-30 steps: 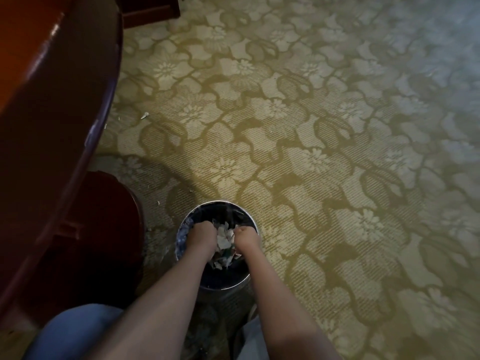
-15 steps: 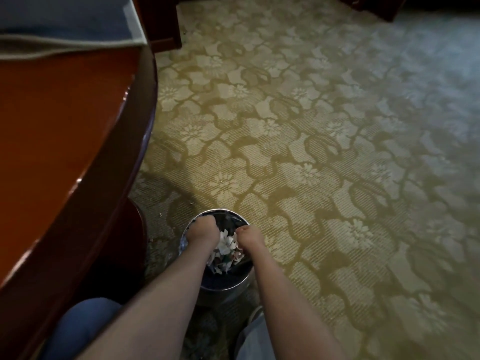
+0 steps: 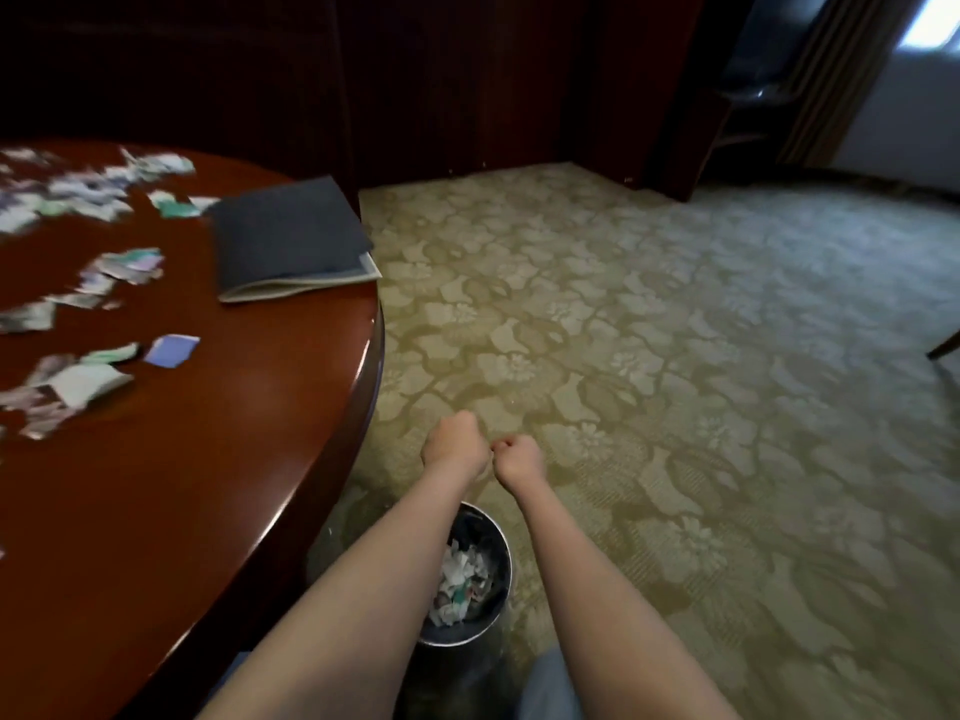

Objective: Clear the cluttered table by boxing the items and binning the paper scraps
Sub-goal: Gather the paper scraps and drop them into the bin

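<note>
A small round metal bin (image 3: 505,589) stands on the carpet beside the table, holding torn paper scraps (image 3: 461,582). My left hand (image 3: 456,443) and my right hand (image 3: 519,459) hover side by side above and beyond the bin, fingers curled under, with nothing seen in them. My left forearm covers the bin's left rim. On the round red-brown table (image 3: 291,423) several blurred paper scraps (image 3: 127,265) lie scattered at the left, among them a purple piece (image 3: 171,350). A grey folder (image 3: 288,236) lies near the table's far edge.
Patterned green carpet (image 3: 649,381) spreads to the right. Dark wood panelling (image 3: 467,85) closes the back, with a curtain and a bright window (image 3: 930,23) at top right. A chair leg (image 3: 943,350) pokes in at the right edge. My knees show at the bottom.
Both hands have lifted out of the bin, leaving the scraps inside. The view has tilted up, so the tabletop with its scraps and folder has come into sight.
</note>
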Available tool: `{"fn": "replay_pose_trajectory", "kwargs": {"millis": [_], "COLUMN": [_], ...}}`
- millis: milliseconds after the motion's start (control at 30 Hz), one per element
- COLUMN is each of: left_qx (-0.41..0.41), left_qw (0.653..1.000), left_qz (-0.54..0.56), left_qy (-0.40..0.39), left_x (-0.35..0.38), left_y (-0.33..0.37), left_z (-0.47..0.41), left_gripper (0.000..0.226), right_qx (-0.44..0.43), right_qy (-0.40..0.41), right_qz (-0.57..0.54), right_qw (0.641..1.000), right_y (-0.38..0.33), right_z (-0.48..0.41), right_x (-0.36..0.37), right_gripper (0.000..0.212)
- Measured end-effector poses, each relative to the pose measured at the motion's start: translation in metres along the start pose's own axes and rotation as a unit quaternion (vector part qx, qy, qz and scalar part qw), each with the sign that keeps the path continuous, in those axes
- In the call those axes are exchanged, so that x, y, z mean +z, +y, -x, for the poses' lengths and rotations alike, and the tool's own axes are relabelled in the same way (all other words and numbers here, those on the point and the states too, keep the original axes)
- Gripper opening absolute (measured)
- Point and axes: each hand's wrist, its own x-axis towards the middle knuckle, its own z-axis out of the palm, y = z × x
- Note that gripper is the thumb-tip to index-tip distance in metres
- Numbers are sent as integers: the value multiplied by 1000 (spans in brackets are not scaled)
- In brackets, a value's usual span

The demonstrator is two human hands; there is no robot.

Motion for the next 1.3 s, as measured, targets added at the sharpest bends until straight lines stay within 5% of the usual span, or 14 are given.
{"fn": "replay_pose_trajectory", "kwargs": {"millis": [367,900,1300], "left_qx": [136,41,-72], "left_qw": [985,962,979], "left_qz": [23,-15,-17], "left_qy": [101,269,188], "left_x": [-112,-240,-276], "left_y": [38,-110,-226], "left_z": [46,80,52], "left_gripper": [27,25,48], "right_qx": [-132,-340,-464], "right_qy": [104,132,-55], "right_qz": [-37,52,182], "right_qw": [985,930,865], "right_y": [-84,-199,-263], "right_z": [46,108,124], "right_x": [-59,9,92], "right_gripper": [31,31,50]}}
